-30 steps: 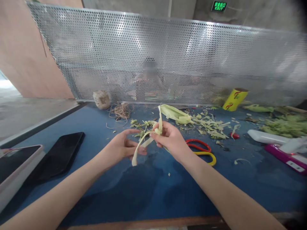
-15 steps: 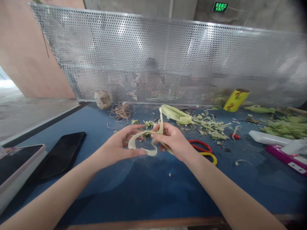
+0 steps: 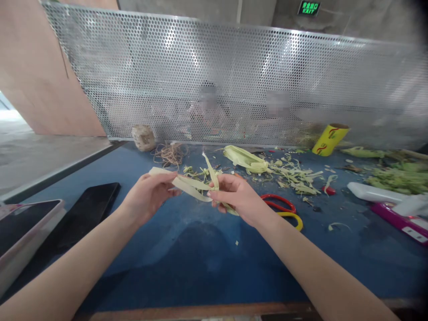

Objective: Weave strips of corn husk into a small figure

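Pale green corn husk strips stretch between my two hands above the blue table. My left hand pinches one end of them, with a flat piece poking out past its fingers. At the other end, my right hand grips the gathered strips, and one narrow tip stands up above the fingers. Just beyond my right hand lies a larger bundle of husk leaves. Scissors with red and yellow handles lie by my right wrist, their blades hidden.
Brown twine lies tangled near a pale block. Husk scraps spread to the right, below a yellow tube. A black phone is on the left, a purple-and-white tool on the right. A perforated metal screen stands behind.
My left hand has moved left and closed on the strips, drawing the loose loop straighter. The upright tip by my right hand has tilted left.
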The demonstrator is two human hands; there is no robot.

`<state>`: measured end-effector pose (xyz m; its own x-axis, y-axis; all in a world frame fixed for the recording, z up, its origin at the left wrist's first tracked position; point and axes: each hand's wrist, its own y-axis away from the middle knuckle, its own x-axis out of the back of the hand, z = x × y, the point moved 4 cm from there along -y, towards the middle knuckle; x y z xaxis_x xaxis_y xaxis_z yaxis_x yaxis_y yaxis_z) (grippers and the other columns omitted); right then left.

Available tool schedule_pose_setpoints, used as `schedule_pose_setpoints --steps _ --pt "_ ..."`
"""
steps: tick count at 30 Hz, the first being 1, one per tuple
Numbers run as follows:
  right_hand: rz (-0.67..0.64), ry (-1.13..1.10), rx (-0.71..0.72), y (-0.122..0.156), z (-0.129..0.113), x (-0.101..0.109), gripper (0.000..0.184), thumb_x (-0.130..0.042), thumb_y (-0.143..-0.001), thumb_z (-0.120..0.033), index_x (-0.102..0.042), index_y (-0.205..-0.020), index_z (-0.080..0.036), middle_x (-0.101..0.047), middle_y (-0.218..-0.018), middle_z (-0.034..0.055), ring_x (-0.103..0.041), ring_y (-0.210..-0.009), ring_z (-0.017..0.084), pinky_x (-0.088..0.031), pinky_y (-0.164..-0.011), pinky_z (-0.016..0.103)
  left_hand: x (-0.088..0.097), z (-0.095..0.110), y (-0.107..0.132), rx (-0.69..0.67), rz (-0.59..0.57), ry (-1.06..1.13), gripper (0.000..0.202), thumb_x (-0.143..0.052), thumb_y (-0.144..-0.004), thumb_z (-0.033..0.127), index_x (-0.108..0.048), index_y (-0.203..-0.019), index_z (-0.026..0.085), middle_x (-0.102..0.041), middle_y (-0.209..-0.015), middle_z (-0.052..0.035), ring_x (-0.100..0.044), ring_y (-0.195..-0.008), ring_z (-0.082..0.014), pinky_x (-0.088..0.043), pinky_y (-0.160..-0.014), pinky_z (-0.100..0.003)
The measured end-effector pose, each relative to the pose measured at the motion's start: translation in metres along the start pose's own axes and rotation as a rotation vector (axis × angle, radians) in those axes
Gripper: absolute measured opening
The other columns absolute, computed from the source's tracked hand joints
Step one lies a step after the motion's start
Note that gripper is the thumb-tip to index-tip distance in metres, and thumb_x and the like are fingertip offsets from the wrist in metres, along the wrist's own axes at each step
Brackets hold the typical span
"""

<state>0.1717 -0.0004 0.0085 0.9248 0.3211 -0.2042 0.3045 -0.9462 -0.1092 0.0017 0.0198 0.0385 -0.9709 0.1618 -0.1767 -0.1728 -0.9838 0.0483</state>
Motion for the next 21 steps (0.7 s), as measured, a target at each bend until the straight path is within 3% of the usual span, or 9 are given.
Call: schedule_pose_setpoints --steps 3,6,8,10,12,16,18,21 --pt "0.016 -0.101 -0.013 0.001 -0.002 -0.001 0.022 -0.070 -0.062 -0.028 -0.056 -0.075 -0.019 -0.057 -0.065 -0.0030 -0.056 -0.054 0.009 -0.039 -0.040 0.018 -0.002 -0.001 -0.001 0.114 -0.112 0.143 0.031 -0.046 -0.074 0.038 -0.063 -0.056 0.017 -0.065 -0.063 -0.0070 -0.057 -0.066 -0.0196 -0.047 -0.062 -0.032" --pt "0.025 -0.181 -0.043 0.001 -0.002 -0.002 0.020 -0.065 -0.067 -0.036 -0.058 -0.075 -0.019 -0.058 -0.065 -0.0013 -0.056 -0.055 0.010 -0.041 -0.042 0.020 -0.009 -0.008 -0.001 0.092 -0.288 0.130 0.048 -0.039 -0.075 0.055 -0.065 -0.079 0.016 -0.064 -0.070 -0.0078 -0.056 -0.066 -0.0196 -0.046 -0.059 -0.032" --pt "0.028 -0.184 -0.068 0.001 0.001 -0.003 0.021 -0.063 -0.069 -0.038 -0.061 -0.074 -0.018 -0.058 -0.064 -0.0006 -0.056 -0.055 0.010 -0.042 -0.044 0.021 -0.015 -0.018 -0.001 0.022 -0.382 0.004 0.041 -0.053 -0.071 0.051 -0.063 -0.092 0.018 -0.064 -0.073 -0.0056 -0.057 -0.069 -0.0188 -0.045 -0.059 -0.029" --pt "0.045 -0.136 -0.078 0.001 0.004 -0.003 0.020 -0.064 -0.069 -0.037 -0.064 -0.073 -0.019 -0.060 -0.065 0.0002 -0.055 -0.058 0.010 -0.044 -0.049 0.022 -0.022 -0.027 0.001 -0.085 -0.439 -0.204 0.040 -0.069 -0.064 0.033 -0.059 -0.100 0.019 -0.065 -0.081 -0.0038 -0.058 -0.076 -0.0177 -0.045 -0.068 -0.028" --pt "0.067 -0.055 -0.057 0.000 0.007 -0.002 0.019 -0.064 -0.068 -0.037 -0.068 -0.075 -0.020 -0.062 -0.075 0.0019 -0.056 -0.065 0.011 -0.044 -0.055 0.023 -0.026 -0.032 0.002 -0.201 -0.411 -0.362 0.041 -0.070 -0.063 0.028 -0.058 -0.101 0.020 -0.063 -0.091 -0.0046 -0.057 -0.084 -0.0196 -0.045 -0.074 -0.031" --pt "0.093 0.077 0.008 0.000 0.009 -0.003 0.021 -0.063 -0.068 -0.039 -0.070 -0.080 -0.024 -0.060 -0.094 0.0038 -0.056 -0.082 0.015 -0.045 -0.069 0.029 -0.025 -0.031 0.004 -0.404 -0.220 -0.617 0.021 -0.065 -0.067 0.032 -0.063 -0.084 0.019 -0.060 -0.101 -0.0062 -0.053 -0.097 -0.0216 -0.041 -0.085 -0.033" --pt "0.145 0.169 0.047 0.000 0.009 -0.001 0.020 -0.062 -0.068 -0.041 -0.070 -0.081 -0.027 -0.058 -0.102 0.0038 -0.052 -0.098 0.020 -0.041 -0.083 0.036 -0.024 -0.031 0.005 -0.401 -0.189 -0.643 0.020 -0.063 -0.070 0.033 -0.062 -0.084 0.020 -0.060 -0.100 -0.0047 -0.054 -0.097 -0.0204 -0.040 -0.086 -0.031" --pt "0.279 0.354 0.116 0.002 0.005 0.005 0.021 -0.062 -0.069 -0.041 -0.070 -0.084 -0.030 -0.048 -0.121 0.0031 -0.027 -0.125 0.024 -0.024 -0.099 0.044 -0.026 -0.031 0.007 -0.341 -0.171 -0.622 0.021 -0.060 -0.072 0.035 -0.060 -0.087 0.022 -0.063 -0.096 -0.0017 -0.058 -0.085 -0.0175 -0.044 -0.076 -0.026"
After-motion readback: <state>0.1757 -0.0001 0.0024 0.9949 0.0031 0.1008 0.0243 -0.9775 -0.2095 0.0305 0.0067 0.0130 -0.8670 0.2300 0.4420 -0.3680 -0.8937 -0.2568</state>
